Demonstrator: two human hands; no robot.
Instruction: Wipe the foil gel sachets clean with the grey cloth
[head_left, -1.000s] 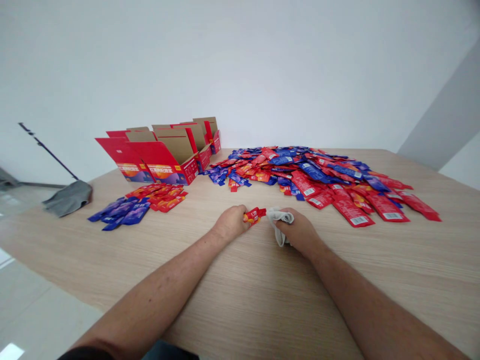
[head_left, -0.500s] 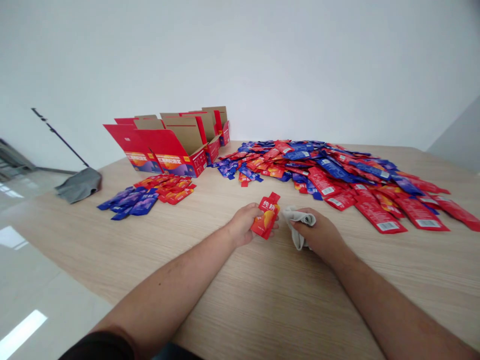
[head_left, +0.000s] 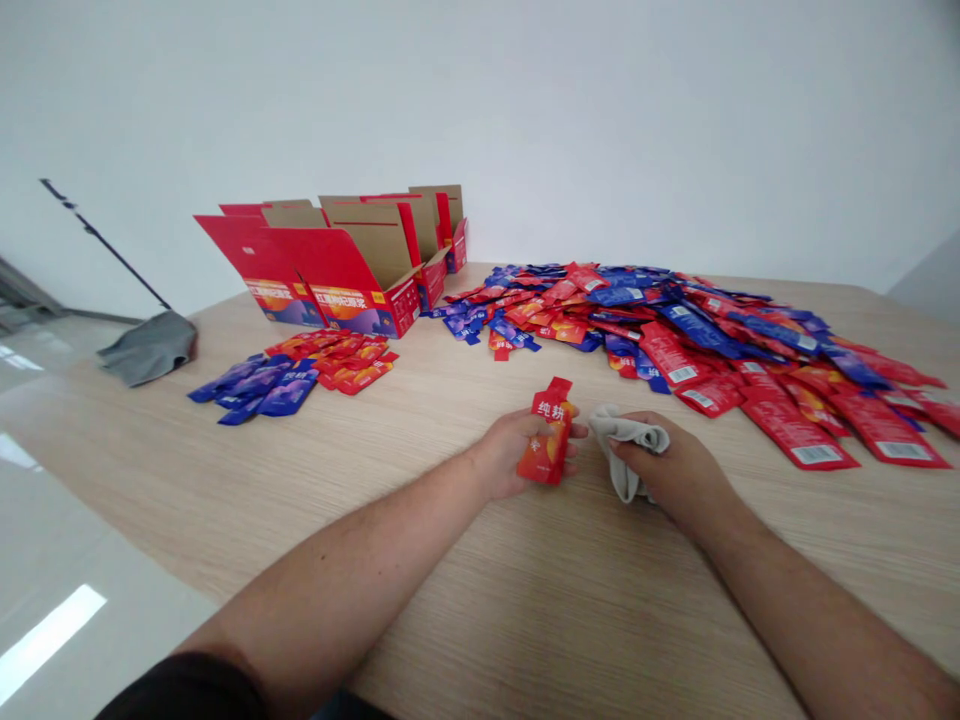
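Red-and-orange foil sachet (head_left: pixel 547 432) held in the left hand (head_left: pixel 510 455), its long axis running away from the body, top tilted slightly rightward; left grip closed, fingers pressing it against the palm; right hand (head_left: pixel 667 462) clamped on a grey folded cloth (head_left: pixel 627 450), just beside the sachet, though the left stays nearer; pale wood-grain desk (head_left: pixel 570 600) carries a heap of red and blue sachets (head_left: pixel 675 330) beyond.

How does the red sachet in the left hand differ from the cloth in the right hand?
The red sachet in the left hand is glossy, with white characters; the cloth in the right hand is plain, matte pale grey. The sachet stands flat and upright; the cloth is bunched. Both are hand-held.
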